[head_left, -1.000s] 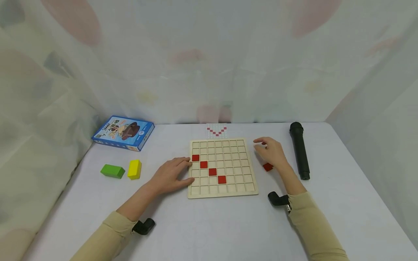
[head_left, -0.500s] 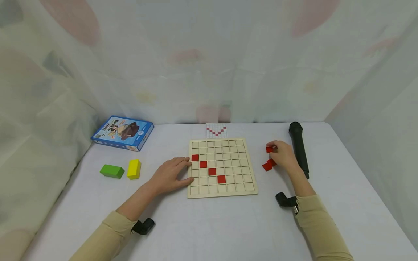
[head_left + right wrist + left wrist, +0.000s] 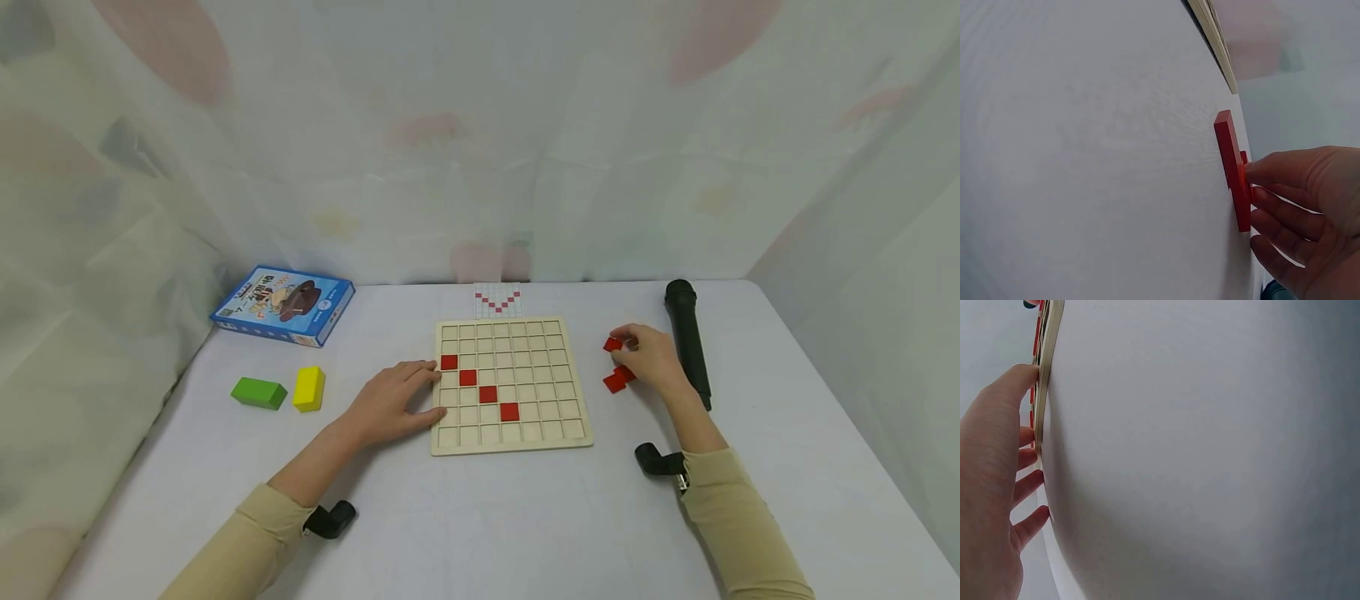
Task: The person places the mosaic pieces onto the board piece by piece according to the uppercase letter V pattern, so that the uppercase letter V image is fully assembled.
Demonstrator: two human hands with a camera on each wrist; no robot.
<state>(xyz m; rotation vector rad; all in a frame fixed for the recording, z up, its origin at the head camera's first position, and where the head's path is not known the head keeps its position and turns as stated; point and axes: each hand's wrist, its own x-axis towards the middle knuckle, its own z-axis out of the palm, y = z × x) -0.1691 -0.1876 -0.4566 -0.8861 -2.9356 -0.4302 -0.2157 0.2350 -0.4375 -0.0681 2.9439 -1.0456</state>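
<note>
A square wooden grid board (image 3: 525, 367) lies in the middle of the table, with several red square tiles (image 3: 488, 394) set in a diagonal row of its cells. My left hand (image 3: 386, 406) rests along the board's left edge, its thumb and fingers extended and touching the rim. To the right of the board, my right hand (image 3: 651, 360) pinches a loose red tile (image 3: 612, 343) between thumb and finger at table level. Other loose red tiles (image 3: 615, 382) lie just below that hand, partly covered by it. In the right wrist view, red tiles (image 3: 1232, 169) stand beside the fingertips.
A small pattern card (image 3: 498, 301) with a red V lies behind the board. On the right is a black microphone (image 3: 687, 346). A blue box (image 3: 283, 305), a green block (image 3: 258, 393) and a yellow block (image 3: 309, 389) are on the left.
My right hand moved rightwards from beside the board to the loose tiles, and the tile at its fingertips then shifted slightly left. The left hand stayed at the board's edge.
</note>
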